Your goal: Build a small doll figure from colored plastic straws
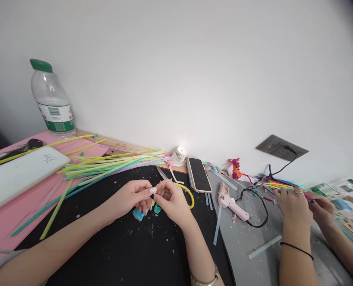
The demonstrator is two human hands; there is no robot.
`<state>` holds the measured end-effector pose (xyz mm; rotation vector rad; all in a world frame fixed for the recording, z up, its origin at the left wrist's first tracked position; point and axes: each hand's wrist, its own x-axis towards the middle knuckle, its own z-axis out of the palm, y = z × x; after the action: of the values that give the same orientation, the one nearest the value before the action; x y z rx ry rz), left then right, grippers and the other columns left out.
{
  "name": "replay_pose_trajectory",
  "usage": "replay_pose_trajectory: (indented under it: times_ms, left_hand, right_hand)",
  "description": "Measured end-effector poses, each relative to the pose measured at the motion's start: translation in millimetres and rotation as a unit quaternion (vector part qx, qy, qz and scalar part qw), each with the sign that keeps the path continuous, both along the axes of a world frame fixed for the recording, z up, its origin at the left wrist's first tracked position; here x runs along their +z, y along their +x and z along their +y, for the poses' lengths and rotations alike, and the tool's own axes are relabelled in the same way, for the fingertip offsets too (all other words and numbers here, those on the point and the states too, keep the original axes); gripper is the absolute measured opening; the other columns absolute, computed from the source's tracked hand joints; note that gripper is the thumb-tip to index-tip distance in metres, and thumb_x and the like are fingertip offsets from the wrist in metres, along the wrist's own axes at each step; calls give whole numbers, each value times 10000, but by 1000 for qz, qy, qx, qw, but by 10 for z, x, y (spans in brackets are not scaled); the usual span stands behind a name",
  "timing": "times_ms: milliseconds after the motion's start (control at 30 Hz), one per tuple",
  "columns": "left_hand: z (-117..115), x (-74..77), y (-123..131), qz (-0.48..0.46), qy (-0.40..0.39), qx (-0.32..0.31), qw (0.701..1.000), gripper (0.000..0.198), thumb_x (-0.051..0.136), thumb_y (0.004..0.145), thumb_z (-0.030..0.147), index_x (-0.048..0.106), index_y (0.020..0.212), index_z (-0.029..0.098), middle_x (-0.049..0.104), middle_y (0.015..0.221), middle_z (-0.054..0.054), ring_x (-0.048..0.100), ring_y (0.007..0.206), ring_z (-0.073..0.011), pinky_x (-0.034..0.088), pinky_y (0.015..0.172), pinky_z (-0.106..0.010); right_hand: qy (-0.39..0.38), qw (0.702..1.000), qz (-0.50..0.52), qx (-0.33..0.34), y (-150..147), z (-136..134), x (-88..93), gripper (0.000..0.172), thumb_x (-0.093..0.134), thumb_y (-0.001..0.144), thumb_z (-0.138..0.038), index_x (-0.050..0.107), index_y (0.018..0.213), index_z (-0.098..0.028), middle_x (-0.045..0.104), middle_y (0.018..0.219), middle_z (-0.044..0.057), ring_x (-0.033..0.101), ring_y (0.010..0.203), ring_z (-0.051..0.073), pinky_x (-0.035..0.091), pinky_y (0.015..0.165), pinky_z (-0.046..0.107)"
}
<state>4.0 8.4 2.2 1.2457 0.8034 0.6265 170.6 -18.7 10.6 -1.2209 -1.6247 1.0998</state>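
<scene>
Two bare forearms [69, 241] are lying nearest to the camera, one from each side, and they are making a wedge above the black surface [116, 260]. At the point of this wedge the person's left hand [136, 197] and right hand [173, 200] are meeting, and between their fingertips they are holding a small black piece [152, 196]. From where I am standing, the thumbs and forefingers of both hands are pinching it, one side from each, so neither hand is being nearer than the other. Its long axis I cannot tell, because the fingers are covering most of it.

Just below this pinch, a blue fuzzy piece [138, 215] is sitting under the left fingers, and a teal curl [157, 208] is showing under the right ones. Whether these two are resting on the surface or hanging from the fingers, I cannot say with certainty. Beside the right hand, on its outer side, a yellow loop [191, 198] is bending around, partly hidden behind the hand. Beyond it a phone [200, 175] is lying, and more to the right a pink glue gun [235, 207] is resting on its side. Well apart, a co-worker's hand [294, 208] is occupying the far right.
</scene>
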Motion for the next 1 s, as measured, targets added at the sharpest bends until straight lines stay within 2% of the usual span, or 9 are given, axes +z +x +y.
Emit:
replay_pose_trajectory:
  times_ms: [100,200,300,400,567,733,800,867,1000]
  left_hand:
    - [-28,9,11,44,79,19,996,294,519,848,446,536,736,174,637,605,5,576,462,-129,384,467,-228]
    - [-85,111,6,103,151,42,982,222,464,877,391,527,792,196,626,614,25,548,453,-125,395,495,-238]
    - [-111,185,1,126,184,54,973,151,456,872,314,527,793,207,592,565,47,532,474,-127,390,527,-236]
    - [-84,126,13,87,159,43,983,177,446,885,348,517,808,204,610,616,39,531,481,-121,384,522,-237]
    - [-20,-57,39,-10,69,21,997,229,478,879,415,487,815,195,575,607,51,501,439,-95,354,474,-220]
    - [-15,0,22,-29,23,-4,999,275,519,859,448,516,806,179,580,612,42,477,440,-83,335,468,-216]
    - [-18,44,9,-44,-2,14,999,271,541,851,446,527,805,179,576,609,45,448,445,-75,319,471,-213]
    - [-18,70,-3,-67,-24,33,997,267,559,849,434,525,776,179,566,612,48,413,451,-65,299,476,-213]
    - [-22,71,-17,-113,-52,46,991,304,573,858,404,485,683,172,513,592,53,342,450,-51,254,471,-220]
  right_hand:
    - [27,998,-50,-5,3,-11,-16,41,556,792,-191,518,779,-196,471,633,-51,442,551,91,354,511,205]
    - [59,993,-97,-27,-9,-28,-6,126,530,811,-194,476,697,-200,438,590,-56,407,523,91,309,490,207]
    - [86,988,-129,-25,-13,-45,31,169,499,828,-185,457,666,-200,431,586,-50,383,524,95,289,500,216]
    - [82,992,-99,-7,5,-51,57,155,491,830,-178,467,678,-200,433,609,-46,383,538,96,297,510,217]
    - [18,1000,-10,22,46,-28,40,122,538,816,-210,504,700,-194,471,622,-43,446,558,95,349,534,209]
    - [-24,999,0,31,147,-1,108,78,571,793,-231,571,735,-180,537,626,-32,484,551,97,375,527,208]
    - [-11,999,-29,-24,273,-17,193,85,565,797,-254,606,792,-180,562,651,-18,500,575,112,394,545,223]
    - [23,990,-67,-118,472,-55,291,137,536,810,-280,623,849,-181,614,737,17,548,661,146,431,605,252]
    - [65,929,-211,-296,1064,-175,393,245,495,745,-223,624,948,-179,668,922,89,609,787,227,461,687,342]
